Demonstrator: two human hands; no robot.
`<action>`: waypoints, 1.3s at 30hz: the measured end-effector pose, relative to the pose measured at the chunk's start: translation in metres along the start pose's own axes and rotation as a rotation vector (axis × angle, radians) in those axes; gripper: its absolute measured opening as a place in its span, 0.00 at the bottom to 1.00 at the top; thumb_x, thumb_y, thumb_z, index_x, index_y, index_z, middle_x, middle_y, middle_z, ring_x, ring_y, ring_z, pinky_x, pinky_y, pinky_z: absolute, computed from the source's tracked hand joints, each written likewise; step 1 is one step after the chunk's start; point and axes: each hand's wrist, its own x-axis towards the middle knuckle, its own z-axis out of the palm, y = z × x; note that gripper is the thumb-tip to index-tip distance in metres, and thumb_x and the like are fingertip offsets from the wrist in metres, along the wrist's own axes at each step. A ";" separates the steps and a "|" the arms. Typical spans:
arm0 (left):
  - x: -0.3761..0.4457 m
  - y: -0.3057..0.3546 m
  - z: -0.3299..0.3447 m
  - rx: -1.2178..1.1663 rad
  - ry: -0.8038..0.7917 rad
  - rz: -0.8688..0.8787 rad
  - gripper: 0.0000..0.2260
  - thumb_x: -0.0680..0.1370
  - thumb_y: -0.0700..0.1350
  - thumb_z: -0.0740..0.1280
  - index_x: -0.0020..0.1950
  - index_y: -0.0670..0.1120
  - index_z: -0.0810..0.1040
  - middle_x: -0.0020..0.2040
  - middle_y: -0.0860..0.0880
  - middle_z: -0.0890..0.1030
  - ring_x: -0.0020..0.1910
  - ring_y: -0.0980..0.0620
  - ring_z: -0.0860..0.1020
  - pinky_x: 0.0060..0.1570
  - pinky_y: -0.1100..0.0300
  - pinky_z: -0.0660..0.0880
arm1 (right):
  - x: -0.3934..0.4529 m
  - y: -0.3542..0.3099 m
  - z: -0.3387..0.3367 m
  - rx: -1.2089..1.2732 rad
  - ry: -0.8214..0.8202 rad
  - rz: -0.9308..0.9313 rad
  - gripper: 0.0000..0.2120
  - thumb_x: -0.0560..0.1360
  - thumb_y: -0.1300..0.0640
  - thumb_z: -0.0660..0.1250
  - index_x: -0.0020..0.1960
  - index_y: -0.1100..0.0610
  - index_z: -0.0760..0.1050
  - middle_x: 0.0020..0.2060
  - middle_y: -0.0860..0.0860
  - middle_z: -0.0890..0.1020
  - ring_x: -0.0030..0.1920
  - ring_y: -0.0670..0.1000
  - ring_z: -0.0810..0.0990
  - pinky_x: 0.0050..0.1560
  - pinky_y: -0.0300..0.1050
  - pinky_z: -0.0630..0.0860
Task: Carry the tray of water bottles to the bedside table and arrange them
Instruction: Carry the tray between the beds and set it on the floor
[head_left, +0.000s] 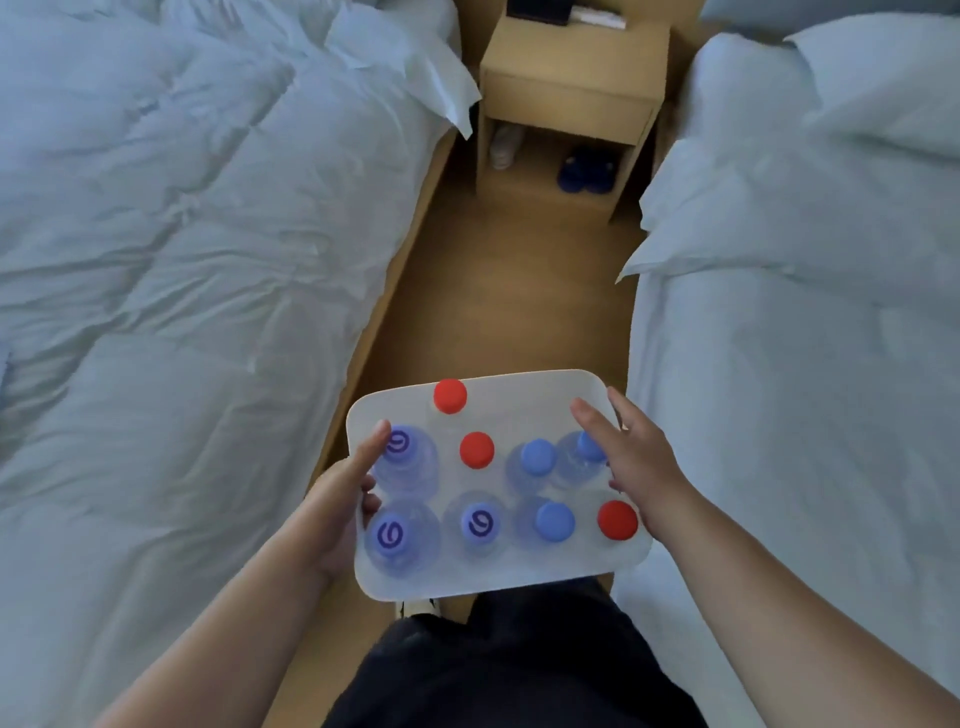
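A white tray (524, 395) with rounded corners is held level above the floor, in the aisle between two beds. On it stand several clear water bottles seen from above: red caps (450, 396), plain blue caps (555, 521) and blue caps with a swirl mark (390, 535). My left hand (347, 496) grips the tray's left edge, thumb lying over the rim beside a bottle. My right hand (631, 457) holds the right edge, fingers spread across the rim. The wooden bedside table (571, 78) stands ahead at the far end of the aisle.
A white-quilted bed (182, 234) fills the left side and another bed (810, 291) the right, leaving a narrow wooden floor strip (498, 291). A dark object (537, 11) and papers lie on the bedside table's top; blue slippers (586, 174) sit in its lower shelf.
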 end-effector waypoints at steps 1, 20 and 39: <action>0.020 0.020 0.001 0.021 -0.022 -0.015 0.27 0.70 0.65 0.72 0.63 0.51 0.81 0.64 0.42 0.81 0.63 0.37 0.79 0.58 0.41 0.77 | 0.017 -0.007 -0.002 0.016 0.019 0.023 0.47 0.58 0.22 0.66 0.73 0.39 0.63 0.68 0.41 0.71 0.65 0.48 0.71 0.60 0.54 0.72; 0.363 0.294 0.027 0.066 0.076 -0.045 0.35 0.62 0.68 0.76 0.66 0.55 0.79 0.66 0.44 0.79 0.62 0.39 0.79 0.61 0.39 0.75 | 0.421 -0.179 -0.024 -0.074 0.039 0.080 0.46 0.57 0.21 0.66 0.71 0.37 0.63 0.66 0.38 0.71 0.65 0.47 0.71 0.60 0.57 0.74; 0.662 0.347 -0.054 -0.228 0.306 0.105 0.32 0.71 0.65 0.71 0.68 0.47 0.76 0.62 0.39 0.81 0.59 0.37 0.80 0.55 0.42 0.78 | 0.821 -0.202 0.059 -0.239 -0.199 0.100 0.36 0.63 0.29 0.68 0.69 0.35 0.67 0.54 0.29 0.78 0.53 0.35 0.78 0.43 0.37 0.74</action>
